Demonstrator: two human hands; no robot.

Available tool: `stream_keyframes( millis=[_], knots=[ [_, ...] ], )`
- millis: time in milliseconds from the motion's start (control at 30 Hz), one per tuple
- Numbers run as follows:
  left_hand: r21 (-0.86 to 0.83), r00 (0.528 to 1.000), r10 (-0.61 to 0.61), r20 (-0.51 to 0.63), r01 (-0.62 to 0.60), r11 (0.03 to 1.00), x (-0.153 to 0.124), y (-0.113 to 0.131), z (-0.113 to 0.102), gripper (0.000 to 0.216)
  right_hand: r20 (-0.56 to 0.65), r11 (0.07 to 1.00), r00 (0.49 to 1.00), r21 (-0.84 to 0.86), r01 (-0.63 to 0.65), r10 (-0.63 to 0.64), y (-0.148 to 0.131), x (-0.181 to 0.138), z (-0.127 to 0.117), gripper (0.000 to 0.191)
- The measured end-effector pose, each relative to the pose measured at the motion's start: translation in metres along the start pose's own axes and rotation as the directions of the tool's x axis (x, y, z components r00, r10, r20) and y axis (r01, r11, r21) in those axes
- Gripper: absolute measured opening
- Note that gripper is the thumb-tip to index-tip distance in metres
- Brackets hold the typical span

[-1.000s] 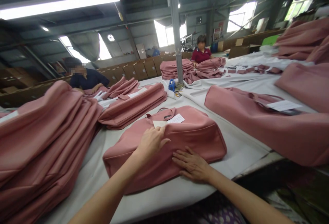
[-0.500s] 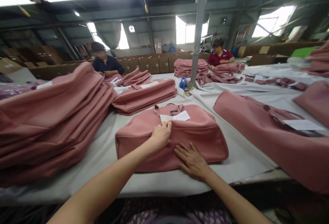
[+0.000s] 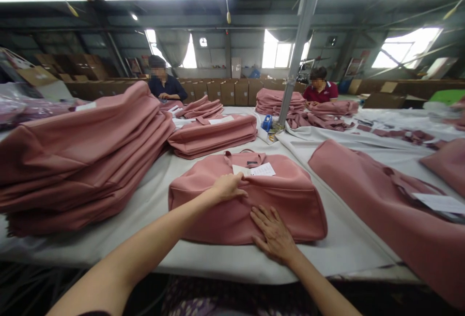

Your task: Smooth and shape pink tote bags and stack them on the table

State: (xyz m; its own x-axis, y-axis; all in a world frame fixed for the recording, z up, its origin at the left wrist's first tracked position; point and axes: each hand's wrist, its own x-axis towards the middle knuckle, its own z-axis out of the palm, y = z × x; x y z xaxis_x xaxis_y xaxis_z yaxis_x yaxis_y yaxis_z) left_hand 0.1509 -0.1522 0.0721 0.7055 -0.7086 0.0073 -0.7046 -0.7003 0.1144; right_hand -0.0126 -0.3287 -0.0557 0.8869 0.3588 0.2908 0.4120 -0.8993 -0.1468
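A pink bag [image 3: 290, 200] lies on its side on the white-covered table right in front of me, its handles and a white paper tag [image 3: 263, 169] on the far side. My left hand [image 3: 229, 188] is at the bag's upper edge beside the tag, fingers bent over the fabric and thumb lower on the front. Flat on the bag's lower front panel rests my right hand [image 3: 274, 233], with its fingers spread.
Tall piles of pink bags [image 3: 83, 161] stand at my left, and a smaller stack [image 3: 218, 134] lies behind the bag. Another pink bag [image 3: 363, 200] lies at right. A metal post [image 3: 296, 59] rises beyond, near a blue tape dispenser [image 3: 267, 123]. Two people sit across the table.
The view has shifted, so the scene sits lower and further right. My left thumb stands further from the fingers at the bag's edge. My right hand stays flat on the bag.
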Motion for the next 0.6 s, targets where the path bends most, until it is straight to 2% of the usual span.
stream_keyframes(
  millis=[100, 167, 267, 300, 367, 400, 433, 467, 533, 600],
  knots=[
    [-0.030, 0.999, 0.041, -0.014, -0.041, 0.999, -0.003, -0.003, -0.004, 0.057, -0.010, 1.000, 1.000, -0.020, 0.004, -0.004, 0.001, 0.001, 0.000, 0.066],
    [-0.022, 0.996, 0.072, -0.050, -0.073, 0.997, -0.010, 0.004, -0.003, 0.053, -0.017, 0.999, 1.000, -0.036, 0.010, -0.011, 0.001, 0.001, -0.001, 0.066],
    [0.022, 0.976, 0.124, -0.181, -0.122, 0.992, -0.032, 0.020, 0.015, 0.045, -0.058, 0.997, 0.998, -0.078, 0.001, -0.006, 0.000, 0.001, 0.001, 0.061],
    [0.059, 0.950, 0.159, -0.269, -0.149, 0.987, -0.042, 0.024, 0.026, 0.042, -0.084, 0.995, 0.996, -0.098, -0.002, -0.006, 0.000, 0.001, 0.003, 0.059],
    [0.176, 0.843, 0.277, -0.462, -0.219, 0.960, -0.062, 0.028, 0.054, 0.035, -0.145, 0.990, 0.989, -0.140, 0.016, -0.036, 0.001, 0.002, 0.003, 0.055],
    [0.241, 0.779, 0.351, -0.519, -0.261, 0.935, -0.070, 0.028, 0.069, 0.033, -0.178, 0.986, 0.982, -0.161, 0.039, -0.068, 0.002, 0.003, 0.001, 0.051],
    [0.288, 0.739, 0.417, -0.529, -0.306, 0.907, -0.077, 0.028, 0.083, 0.034, -0.220, 0.981, 0.970, -0.181, 0.065, -0.104, 0.003, 0.006, -0.004, 0.048],
    [0.306, 0.734, 0.469, -0.490, -0.360, 0.882, -0.082, 0.028, 0.093, 0.038, -0.268, 0.976, 0.954, -0.202, 0.084, -0.138, 0.004, 0.009, -0.012, 0.044],
    [0.263, 0.775, 0.541, -0.327, -0.475, 0.840, -0.087, 0.028, 0.105, 0.052, -0.374, 0.967, 0.914, -0.245, 0.065, -0.157, 0.006, 0.018, -0.036, 0.036],
    [0.177, 0.794, 0.584, -0.169, -0.559, 0.810, -0.086, 0.028, 0.106, 0.065, -0.427, 0.954, 0.900, -0.296, -0.052, -0.084, 0.011, 0.031, -0.064, 0.034]
  ],
)
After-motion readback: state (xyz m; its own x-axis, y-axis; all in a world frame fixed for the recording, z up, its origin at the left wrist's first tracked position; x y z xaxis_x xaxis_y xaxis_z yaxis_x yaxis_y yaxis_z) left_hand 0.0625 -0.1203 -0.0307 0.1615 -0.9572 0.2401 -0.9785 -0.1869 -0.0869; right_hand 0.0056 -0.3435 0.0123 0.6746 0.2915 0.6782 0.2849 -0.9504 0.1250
